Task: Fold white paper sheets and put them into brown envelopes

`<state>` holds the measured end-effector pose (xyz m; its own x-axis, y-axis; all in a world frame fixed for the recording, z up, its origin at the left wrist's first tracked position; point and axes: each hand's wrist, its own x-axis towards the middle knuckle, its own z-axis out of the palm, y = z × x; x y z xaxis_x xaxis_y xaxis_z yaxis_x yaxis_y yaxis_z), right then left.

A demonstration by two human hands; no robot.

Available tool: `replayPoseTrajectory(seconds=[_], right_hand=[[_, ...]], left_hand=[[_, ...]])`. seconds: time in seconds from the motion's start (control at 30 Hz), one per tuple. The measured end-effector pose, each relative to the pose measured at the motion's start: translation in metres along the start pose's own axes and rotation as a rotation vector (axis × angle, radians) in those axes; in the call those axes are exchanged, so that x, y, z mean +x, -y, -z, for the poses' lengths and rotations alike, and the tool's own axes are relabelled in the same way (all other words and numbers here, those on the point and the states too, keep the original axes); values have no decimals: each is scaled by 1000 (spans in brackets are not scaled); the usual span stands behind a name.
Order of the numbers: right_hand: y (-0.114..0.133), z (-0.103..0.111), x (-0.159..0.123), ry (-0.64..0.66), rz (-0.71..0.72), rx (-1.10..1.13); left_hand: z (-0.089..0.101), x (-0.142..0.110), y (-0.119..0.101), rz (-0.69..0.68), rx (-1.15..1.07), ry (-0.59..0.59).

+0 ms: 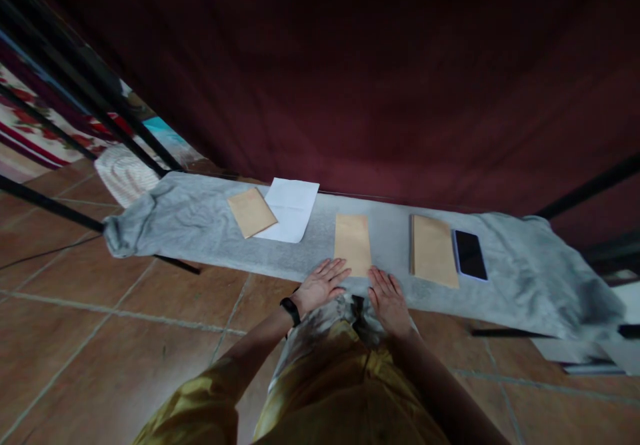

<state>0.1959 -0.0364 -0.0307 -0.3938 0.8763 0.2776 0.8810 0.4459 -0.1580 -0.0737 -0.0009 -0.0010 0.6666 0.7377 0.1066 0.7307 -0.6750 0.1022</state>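
Observation:
A brown paper envelope [353, 240] lies flat on the grey cloth in front of me. My left hand [324, 282] rests with fingers stretched out, its fingertips on the envelope's near left corner. At the near right corner, my right hand [387, 296] lies flat, fingers extended and touching the edge. Neither hand grips anything. To the right is a stack of brown envelopes [435, 250]. On the left, another brown envelope [251, 212] overlaps a white sheet of paper [295, 205].
A dark-screened phone [471, 255] lies right of the stack. Grey cloth [195, 212] covers the narrow bench-like surface. Dark red fabric [350, 85] hangs behind it. Black metal bars [50, 203] stand at both sides, above a tiled floor [125, 358].

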Motion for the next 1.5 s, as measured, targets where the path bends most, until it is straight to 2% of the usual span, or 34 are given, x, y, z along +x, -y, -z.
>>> replayPoseTrajectory(seconds=[0.17,0.37,0.67,0.83,1.0,1.13,1.3,1.43,1.5], right_hand=[[1,0,0,-33,7,-9],[7,3,4,-52,-27,32],[12,21,33,34,-225,25],[18,15,44,25,-375,42],[17,7,51,-41,-446,154],[15,6,52,-27,-481,215],[22,5,52,10,-464,166],[30,2,56,-11,-324,174],[31,-1,59,21,-238,195]], left_hand=[[1,-6,0,-14,43,-45],[4,-4,-8,34,66,-34],[4,11,-14,38,93,37],[13,15,-20,75,82,35],[20,23,-24,93,117,37],[20,28,-26,84,161,46],[16,29,-26,100,154,19],[11,27,-27,104,170,1],[7,25,-28,121,174,-6]])
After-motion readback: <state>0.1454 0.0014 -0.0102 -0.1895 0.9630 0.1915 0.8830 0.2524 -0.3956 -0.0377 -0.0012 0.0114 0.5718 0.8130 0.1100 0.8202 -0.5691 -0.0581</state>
